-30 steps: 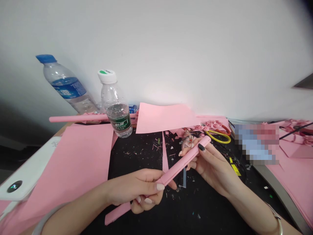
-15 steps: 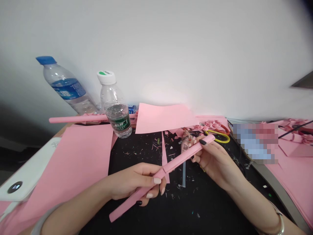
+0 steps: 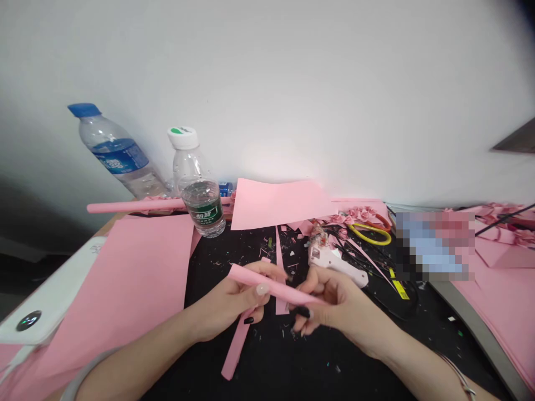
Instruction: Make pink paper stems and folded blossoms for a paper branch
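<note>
A long strip of folded pink paper (image 3: pixel 267 286) is bent near its middle above the black mat. My left hand (image 3: pixel 234 305) pinches it at the bend, with one half hanging down toward the table's front. My right hand (image 3: pixel 334 303) grips the other half close by, fingers curled round it. Both hands sit close together at the centre of the view. A white glue gun (image 3: pixel 334 262) lies just behind my right hand.
Two water bottles (image 3: pixel 199 184) stand at the back left near a pink paper roll (image 3: pixel 134 206). Pink sheets (image 3: pixel 137 267) cover the left and right of the table. Yellow-handled scissors (image 3: pixel 371 234) and pink paper flowers lie at the back. Paper scraps litter the mat.
The strip was held stretched out straight between the hands. It is now folded over, the right hand has come in close to the left, and the glue gun behind is uncovered.
</note>
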Demonstrator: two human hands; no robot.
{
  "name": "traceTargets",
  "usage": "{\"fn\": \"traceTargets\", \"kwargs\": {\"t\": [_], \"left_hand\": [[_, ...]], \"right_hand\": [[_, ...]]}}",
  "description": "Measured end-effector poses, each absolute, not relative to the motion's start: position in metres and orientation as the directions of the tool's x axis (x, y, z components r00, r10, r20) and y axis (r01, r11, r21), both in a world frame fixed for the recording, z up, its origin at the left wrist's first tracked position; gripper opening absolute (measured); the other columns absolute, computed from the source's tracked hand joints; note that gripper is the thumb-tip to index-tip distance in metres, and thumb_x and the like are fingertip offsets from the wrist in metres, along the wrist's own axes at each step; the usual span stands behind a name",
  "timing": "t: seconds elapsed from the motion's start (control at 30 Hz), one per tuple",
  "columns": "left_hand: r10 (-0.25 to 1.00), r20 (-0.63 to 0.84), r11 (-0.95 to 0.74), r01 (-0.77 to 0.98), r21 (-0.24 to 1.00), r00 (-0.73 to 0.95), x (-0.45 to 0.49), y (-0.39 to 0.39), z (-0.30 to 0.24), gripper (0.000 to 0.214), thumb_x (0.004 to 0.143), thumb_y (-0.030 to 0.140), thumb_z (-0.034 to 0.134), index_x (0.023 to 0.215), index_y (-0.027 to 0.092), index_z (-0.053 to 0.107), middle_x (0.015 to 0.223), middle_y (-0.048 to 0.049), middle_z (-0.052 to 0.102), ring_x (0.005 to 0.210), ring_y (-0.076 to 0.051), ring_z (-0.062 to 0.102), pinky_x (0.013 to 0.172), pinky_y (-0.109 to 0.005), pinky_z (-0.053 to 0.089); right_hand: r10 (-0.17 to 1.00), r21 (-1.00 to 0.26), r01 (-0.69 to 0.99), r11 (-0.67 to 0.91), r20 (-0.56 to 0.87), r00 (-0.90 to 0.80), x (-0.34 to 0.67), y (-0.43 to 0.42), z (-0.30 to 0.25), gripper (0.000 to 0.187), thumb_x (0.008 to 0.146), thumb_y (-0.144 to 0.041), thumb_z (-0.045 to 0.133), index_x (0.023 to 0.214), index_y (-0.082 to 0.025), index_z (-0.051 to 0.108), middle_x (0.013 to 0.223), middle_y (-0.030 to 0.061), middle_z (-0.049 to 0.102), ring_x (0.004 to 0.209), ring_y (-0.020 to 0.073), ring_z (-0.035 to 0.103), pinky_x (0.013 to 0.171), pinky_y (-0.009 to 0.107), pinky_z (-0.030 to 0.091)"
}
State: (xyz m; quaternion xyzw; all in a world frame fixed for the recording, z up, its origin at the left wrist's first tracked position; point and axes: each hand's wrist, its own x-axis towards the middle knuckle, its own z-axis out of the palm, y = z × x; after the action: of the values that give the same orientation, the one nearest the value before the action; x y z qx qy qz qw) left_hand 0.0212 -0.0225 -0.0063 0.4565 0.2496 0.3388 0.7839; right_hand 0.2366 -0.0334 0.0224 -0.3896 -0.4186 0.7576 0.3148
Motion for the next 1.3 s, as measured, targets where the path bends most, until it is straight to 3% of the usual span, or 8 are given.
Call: {"fn": "traceTargets", "kwargs": {"t": [0.17, 0.3, 0.6, 0.77, 0.9, 1.03, 1.17, 1.3], "left_hand": [[0.703, -0.102, 0.473, -0.355, 0.807, 0.704, 0.019, -0.023, -0.001, 0.038, 0.083, 0.050, 0.050, 0.075, 0.013, 0.058, 0.077, 0.0007, 0.037, 0.053, -0.005, 0.031, 0.047, -0.020, 0.026], [0.583, -0.149, 0.543, -0.247, 0.803, 0.798, 0.022, -0.024, 0.004, 0.048, 0.077, 0.058, 0.054, 0.065, 0.011, 0.055, 0.075, -0.0012, 0.040, 0.058, -0.008, 0.034, 0.051, -0.022, 0.027], [0.331, -0.085, 0.412, -0.063, 0.909, 0.940, 0.036, -0.028, 0.006, 0.052, 0.079, 0.062, 0.045, 0.062, 0.013, 0.054, 0.068, -0.0006, 0.043, 0.062, -0.011, 0.037, 0.058, -0.024, 0.029], [0.403, -0.121, 0.537, -0.127, 0.834, 0.907, 0.033, -0.025, 0.004, 0.048, 0.077, 0.060, 0.052, 0.063, 0.014, 0.051, 0.074, -0.0015, 0.043, 0.063, -0.011, 0.038, 0.062, -0.026, 0.036], [0.417, -0.192, 0.634, -0.133, 0.762, 0.888, 0.029, -0.022, 0.004, 0.045, 0.076, 0.056, 0.055, 0.062, 0.014, 0.050, 0.074, -0.0004, 0.039, 0.059, -0.009, 0.037, 0.060, -0.026, 0.036], [0.407, -0.185, 0.594, -0.105, 0.798, 0.894, 0.030, -0.024, 0.003, 0.049, 0.075, 0.060, 0.054, 0.060, 0.014, 0.050, 0.071, -0.0006, 0.040, 0.057, -0.009, 0.036, 0.058, -0.027, 0.034], [0.396, -0.172, 0.595, -0.109, 0.796, 0.902, 0.032, -0.025, 0.003, 0.049, 0.075, 0.060, 0.054, 0.057, 0.015, 0.046, 0.069, 0.0003, 0.039, 0.056, -0.009, 0.034, 0.059, -0.027, 0.034], [0.507, -0.123, 0.473, -0.156, 0.867, 0.853, 0.034, -0.022, 0.006, 0.048, 0.081, 0.056, 0.048, 0.059, 0.014, 0.046, 0.084, -0.0064, 0.051, 0.071, -0.014, 0.046, 0.072, -0.031, 0.038]], "right_hand": [[0.768, -0.891, -0.069, -0.449, -0.345, -0.540, 0.237, -0.034, 0.023, 0.024, 0.085, -0.036, 0.055, 0.083, -0.012, 0.054, 0.074, 0.0045, 0.066, 0.050, 0.0083, 0.061, 0.045, 0.018, 0.051], [0.749, -0.909, 0.048, -0.415, -0.371, -0.550, 0.234, -0.037, 0.022, 0.024, 0.086, -0.035, 0.053, 0.096, -0.014, 0.052, 0.067, -0.0008, 0.060, 0.034, 0.0011, 0.040, 0.028, 0.010, 0.028], [0.835, -0.963, -0.034, -0.268, -0.215, -0.507, 0.219, -0.049, 0.017, 0.020, 0.081, -0.029, 0.061, 0.075, -0.015, 0.049, 0.058, -0.0061, 0.048, 0.048, 0.0032, 0.040, 0.045, 0.015, 0.032], [0.935, -0.969, -0.089, -0.229, -0.193, -0.299, 0.231, -0.042, 0.022, 0.025, 0.086, -0.037, 0.054, 0.073, -0.019, 0.042, 0.048, -0.0093, 0.041, 0.037, 0.0026, 0.031, 0.036, 0.014, 0.020], [0.989, -0.963, -0.230, -0.141, -0.125, -0.079, 0.240, -0.031, 0.025, 0.021, 0.086, -0.035, 0.055, 0.076, -0.020, 0.044, 0.050, -0.0076, 0.046, 0.038, 0.0040, 0.035, 0.035, 0.014, 0.024], [0.929, -0.891, -0.342, -0.297, -0.186, -0.321, 0.238, -0.028, 0.020, 0.026, 0.085, -0.044, 0.052, 0.088, -0.018, 0.054, 0.052, -0.0037, 0.051, 0.038, 0.0055, 0.039, 0.034, 0.015, 0.027], [0.844, -0.928, -0.217, -0.304, -0.157, -0.513, 0.235, -0.033, 0.013, 0.036, 0.079, -0.047, 0.059, 0.090, -0.013, 0.061, 0.057, -0.0009, 0.055, 0.039, 0.0043, 0.038, 0.034, 0.015, 0.025], [0.934, -0.962, -0.156, -0.226, -0.168, -0.316, 0.238, -0.032, 0.015, 0.019, 0.077, -0.033, 0.065, 0.081, -0.015, 0.058, 0.053, -0.0041, 0.053, 0.037, 0.0038, 0.035, 0.036, 0.016, 0.024]]}}
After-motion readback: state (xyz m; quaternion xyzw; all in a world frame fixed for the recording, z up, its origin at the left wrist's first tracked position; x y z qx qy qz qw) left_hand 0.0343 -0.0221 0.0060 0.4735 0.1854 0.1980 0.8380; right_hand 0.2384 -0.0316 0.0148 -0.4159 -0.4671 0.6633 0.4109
